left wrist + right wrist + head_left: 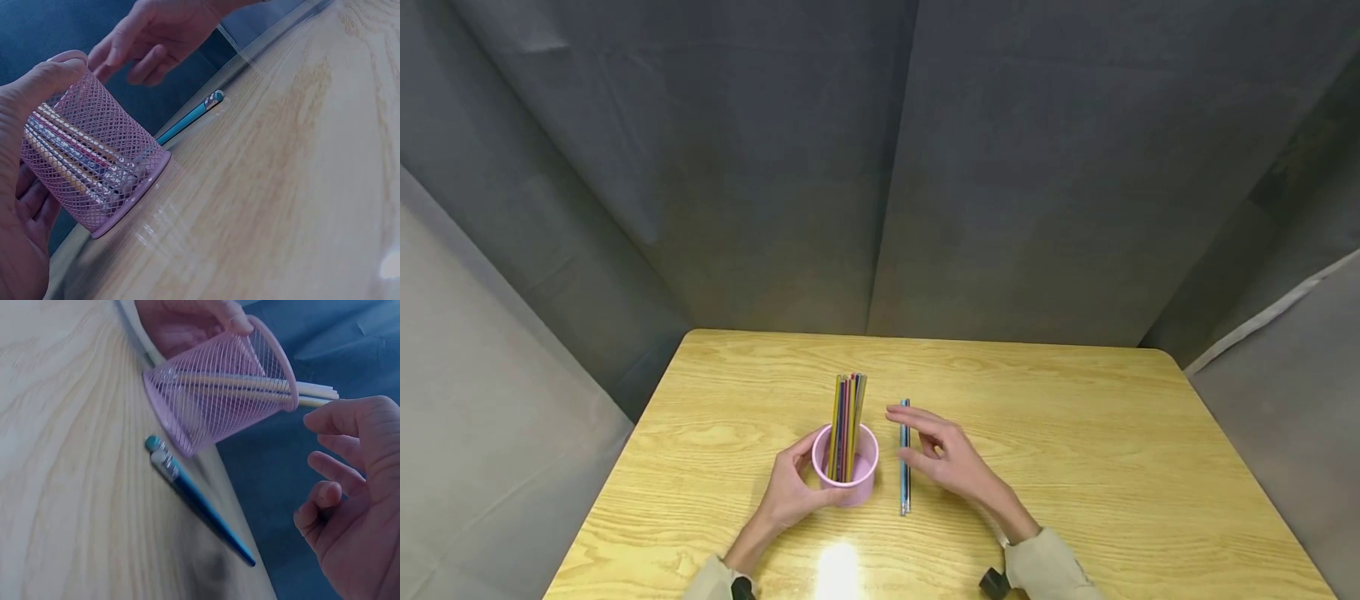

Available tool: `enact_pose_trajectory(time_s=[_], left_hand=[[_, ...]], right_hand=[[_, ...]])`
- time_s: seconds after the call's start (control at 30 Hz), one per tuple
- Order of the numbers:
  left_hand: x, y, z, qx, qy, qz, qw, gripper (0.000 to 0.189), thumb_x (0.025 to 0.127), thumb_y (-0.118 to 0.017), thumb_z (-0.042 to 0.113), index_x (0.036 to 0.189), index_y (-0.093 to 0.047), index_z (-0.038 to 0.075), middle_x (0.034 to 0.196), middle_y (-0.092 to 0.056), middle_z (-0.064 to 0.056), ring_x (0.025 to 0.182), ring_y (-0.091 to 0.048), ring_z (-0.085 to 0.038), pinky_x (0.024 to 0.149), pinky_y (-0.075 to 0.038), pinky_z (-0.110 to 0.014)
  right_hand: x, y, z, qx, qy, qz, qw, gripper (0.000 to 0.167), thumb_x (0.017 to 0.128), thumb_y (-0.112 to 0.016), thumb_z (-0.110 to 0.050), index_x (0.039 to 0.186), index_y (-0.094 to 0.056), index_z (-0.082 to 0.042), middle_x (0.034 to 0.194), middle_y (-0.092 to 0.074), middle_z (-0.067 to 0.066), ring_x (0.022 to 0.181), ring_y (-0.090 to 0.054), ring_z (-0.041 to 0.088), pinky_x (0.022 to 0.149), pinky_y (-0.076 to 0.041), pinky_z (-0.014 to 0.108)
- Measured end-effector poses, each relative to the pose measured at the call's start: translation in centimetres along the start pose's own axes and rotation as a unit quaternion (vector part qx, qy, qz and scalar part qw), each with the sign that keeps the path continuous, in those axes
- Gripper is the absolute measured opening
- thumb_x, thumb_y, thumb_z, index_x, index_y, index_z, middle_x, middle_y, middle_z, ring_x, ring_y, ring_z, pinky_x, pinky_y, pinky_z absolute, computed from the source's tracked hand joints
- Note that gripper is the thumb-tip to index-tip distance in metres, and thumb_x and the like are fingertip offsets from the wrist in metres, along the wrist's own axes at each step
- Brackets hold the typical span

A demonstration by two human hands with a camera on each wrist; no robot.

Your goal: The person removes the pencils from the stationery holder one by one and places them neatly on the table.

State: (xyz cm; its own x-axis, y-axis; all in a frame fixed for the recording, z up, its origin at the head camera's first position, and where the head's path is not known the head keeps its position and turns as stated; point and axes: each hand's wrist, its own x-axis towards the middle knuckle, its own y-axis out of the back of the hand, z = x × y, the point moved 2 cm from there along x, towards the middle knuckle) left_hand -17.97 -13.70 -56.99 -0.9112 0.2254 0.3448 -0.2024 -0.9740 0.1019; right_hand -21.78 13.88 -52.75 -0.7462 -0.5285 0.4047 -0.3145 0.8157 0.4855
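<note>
At lower centre, the left hand (pixel 788 490) grips a pink cup (pixel 865 492) of pencils (pixel 845 429); the right hand (pixel 953 460), fingers relaxed, hovers over two loose pencils (pixel 904 487).

In the head view, the table (pixel 1075 433) is bright and warm, with a white patch of glare near the lower edge, while the curtain (pixel 775 167) behind stays dim and grey. Both wrist views look duller, with a cool blue cast and soft, hazy detail. Pale reflections streak the tabletop beside the cup (pixel 100 144), and another bright spot sits at the right edge. A soft dark shadow lies beside the pencils (pixel 203 509).
</note>
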Motion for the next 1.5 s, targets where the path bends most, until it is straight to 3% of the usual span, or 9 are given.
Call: enact_pose_trajectory(time_s=[0.33,0.77,1.0,1.5], left_hand=[[0.0,0.0,0.2,-0.006,0.004,-0.004,1.0,0.089,0.067,-0.096,0.006,0.146,-0.055,0.001,0.142,-0.064,-0.017,0.128,-0.063,-0.022,0.117,-0.046,-0.029],[0.0,0.1,0.1,0.005,-0.001,-0.007,1.0,0.089,0.068,-0.095,0.008,0.147,-0.055,0.003,0.142,-0.064,-0.015,0.126,-0.064,-0.023,0.114,-0.049,-0.032],[0.0,0.0,0.2,0.01,0.009,-0.004,0.9999,0.088,0.069,-0.094,0.008,0.147,-0.055,0.002,0.143,-0.063,-0.015,0.129,-0.061,-0.021,0.117,-0.044,-0.028],[0.0,0.0,0.0,0.015,0.005,-0.004,0.9999,0.089,0.069,-0.095,0.009,0.148,-0.054,0.003,0.142,-0.064,-0.013,0.127,-0.062,-0.021,0.115,-0.047,-0.03]], right_hand=[[1.7,-0.5,-1.6,0.019,0.054,-0.015,0.9982,0.056,0.093,-0.074,0.001,0.146,-0.061,-0.012,0.149,-0.059,0.015,0.056,-0.041,0.007,0.048,-0.044,0.02],[2.9,-1.5,-1.9,0.031,0.024,-0.048,0.9981,0.046,0.104,-0.062,-0.013,0.15,-0.057,-0.014,0.156,-0.054,0.009,0.064,-0.044,0.013,0.055,-0.047,0.033],[3.3,-1.6,-2.0,0.028,0.019,-0.05,0.9982,0.047,0.105,-0.062,-0.016,0.151,-0.057,-0.017,0.155,-0.055,0.007,0.063,-0.044,0.011,0.055,-0.045,0.026],[3.7,-1.6,-2.0,0.019,0.019,-0.031,0.9991,0.044,0.104,-0.063,-0.015,0.148,-0.06,-0.015,0.15,-0.059,0.007,0.065,-0.045,0.01,0.056,-0.045,0.024]])
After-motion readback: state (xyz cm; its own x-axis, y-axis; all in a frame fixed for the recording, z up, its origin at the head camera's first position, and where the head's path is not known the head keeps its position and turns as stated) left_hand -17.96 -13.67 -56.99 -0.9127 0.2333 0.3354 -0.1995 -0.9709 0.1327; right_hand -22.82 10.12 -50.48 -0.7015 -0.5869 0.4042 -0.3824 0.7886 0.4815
